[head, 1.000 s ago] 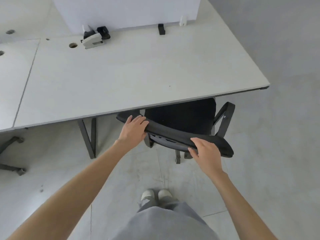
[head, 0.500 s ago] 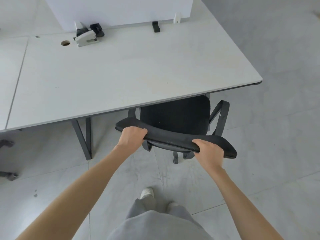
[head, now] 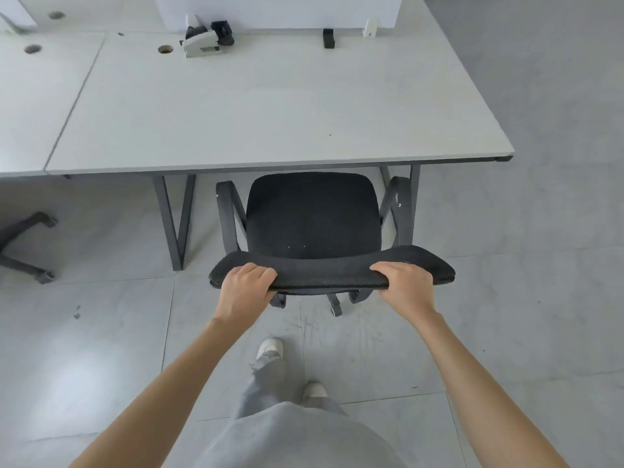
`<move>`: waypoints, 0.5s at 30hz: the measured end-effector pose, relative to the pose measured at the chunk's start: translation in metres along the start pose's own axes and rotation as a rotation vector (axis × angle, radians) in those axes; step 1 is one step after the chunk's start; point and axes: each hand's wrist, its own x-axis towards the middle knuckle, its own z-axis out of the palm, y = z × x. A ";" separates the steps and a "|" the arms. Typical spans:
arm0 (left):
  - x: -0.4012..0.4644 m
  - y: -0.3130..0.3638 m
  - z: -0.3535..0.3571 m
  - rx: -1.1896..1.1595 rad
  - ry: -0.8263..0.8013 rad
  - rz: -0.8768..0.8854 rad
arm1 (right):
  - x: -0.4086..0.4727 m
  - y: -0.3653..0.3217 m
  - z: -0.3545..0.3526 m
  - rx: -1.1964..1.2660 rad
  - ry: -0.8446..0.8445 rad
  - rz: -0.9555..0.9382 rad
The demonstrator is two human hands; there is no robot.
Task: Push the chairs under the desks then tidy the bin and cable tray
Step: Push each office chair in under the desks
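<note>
Chair [head: 312,214] squarely toward desk [head: 270,106]

Head cam, wide-angle, looks fwd & down over chair [head: 310,217] to desk [head: 270,106], prob. close.

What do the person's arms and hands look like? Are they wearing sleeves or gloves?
Both forearms are bare, with no sleeves in view. The left hand and right hand wear no gloves, and no rings, watch or bracelet show. Lower down you can see grey clothing and white shoes.
</note>
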 end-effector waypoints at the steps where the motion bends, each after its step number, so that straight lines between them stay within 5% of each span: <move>1: -0.011 0.005 0.003 -0.008 0.048 0.026 | -0.003 0.004 -0.002 0.010 -0.016 -0.030; 7: -0.051 0.032 -0.006 -0.012 0.171 0.133 | -0.026 0.030 -0.016 0.050 -0.029 -0.316; 15: -0.056 -0.007 -0.016 -0.095 0.080 0.125 | -0.044 -0.010 -0.007 0.192 0.078 -0.196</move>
